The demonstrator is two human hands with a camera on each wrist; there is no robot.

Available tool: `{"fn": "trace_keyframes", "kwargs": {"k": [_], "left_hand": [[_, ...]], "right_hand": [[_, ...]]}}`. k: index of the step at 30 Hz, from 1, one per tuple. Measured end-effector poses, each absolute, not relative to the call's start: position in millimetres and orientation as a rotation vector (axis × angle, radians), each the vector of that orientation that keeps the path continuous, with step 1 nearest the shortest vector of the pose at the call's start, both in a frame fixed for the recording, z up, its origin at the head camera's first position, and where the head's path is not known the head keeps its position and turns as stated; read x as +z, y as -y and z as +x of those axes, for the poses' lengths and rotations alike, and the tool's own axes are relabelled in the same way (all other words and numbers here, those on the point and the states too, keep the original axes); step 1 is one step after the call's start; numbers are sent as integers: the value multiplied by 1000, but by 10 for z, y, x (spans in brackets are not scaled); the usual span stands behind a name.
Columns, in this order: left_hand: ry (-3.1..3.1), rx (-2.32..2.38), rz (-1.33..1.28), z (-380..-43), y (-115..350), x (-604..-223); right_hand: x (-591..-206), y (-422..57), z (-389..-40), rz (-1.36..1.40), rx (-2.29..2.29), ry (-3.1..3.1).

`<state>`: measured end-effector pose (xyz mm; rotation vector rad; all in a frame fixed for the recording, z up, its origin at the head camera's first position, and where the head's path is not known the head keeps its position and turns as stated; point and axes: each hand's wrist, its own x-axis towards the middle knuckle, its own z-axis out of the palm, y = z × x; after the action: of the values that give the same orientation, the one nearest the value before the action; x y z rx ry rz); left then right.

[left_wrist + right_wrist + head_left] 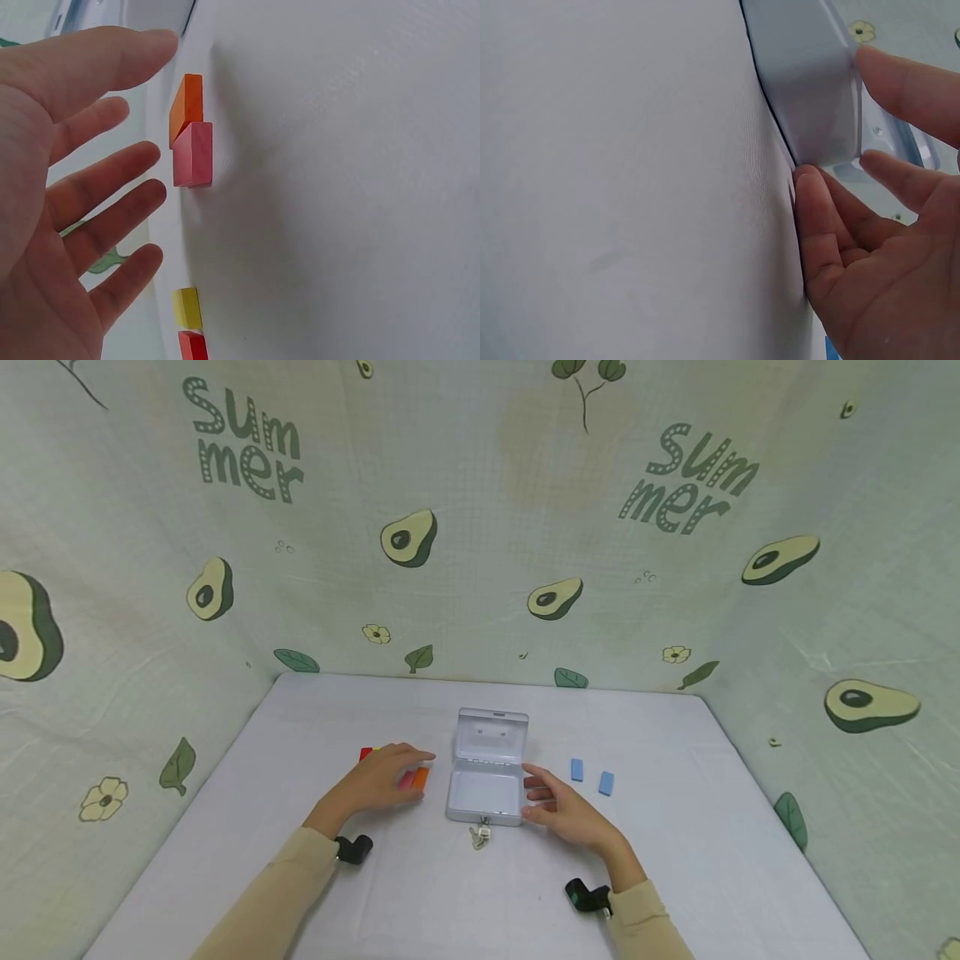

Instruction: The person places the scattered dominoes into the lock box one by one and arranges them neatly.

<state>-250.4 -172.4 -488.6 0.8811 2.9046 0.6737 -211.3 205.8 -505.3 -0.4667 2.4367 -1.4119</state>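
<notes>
A small light-grey metal cash box (486,793) stands on the white table with its lid (491,735) raised and nothing inside. My right hand (573,818) is at the box's right side, fingertips right at its wall and rim, fingers loosely bent. My left hand (378,779) hovers to the left of the box, fingers spread and holding nothing. Under and beside it lie an orange block (187,105) and a pink block (193,154) side by side. A yellow block (187,307) and a red block (193,346) lie further left, partly hidden by the left hand in the head view.
Two blue blocks, one nearer the box (577,769) and another block (606,783) further right, lie beyond the right hand. Keys (478,837) hang at the box's front lock. A patterned cloth (480,527) walls the table at the back and both sides.
</notes>
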Motion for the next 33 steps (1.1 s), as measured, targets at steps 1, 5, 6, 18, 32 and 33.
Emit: {"fn": "trace_keyframes", "kwargs": {"k": [1,5,6,18,32,33], "left_hand": [[-2906,672,888,-2505,1721,-4883],[-2906,659,902,-2512,1707,-4870],[-2906,652,896,-2515,1703,-4869],[-2917,621,854,-2568,1692,-4899],[-2932,614,851,-2618,1686,-4922],[-2933,612,851,-2619,1685,-4921]], "right_hand": [[-5050,-2061,-2112,-470,-1419,-2432],[-5050,-2067,-2110,-478,-1441,-2417],[-5049,-2068,-2109,-480,-1444,-2415],[-5067,-2062,-2118,-497,-1453,-2408],[-5091,-2066,-2126,-463,-1417,-2442],[-5089,-2065,-2126,-460,-1419,-2439]]}}
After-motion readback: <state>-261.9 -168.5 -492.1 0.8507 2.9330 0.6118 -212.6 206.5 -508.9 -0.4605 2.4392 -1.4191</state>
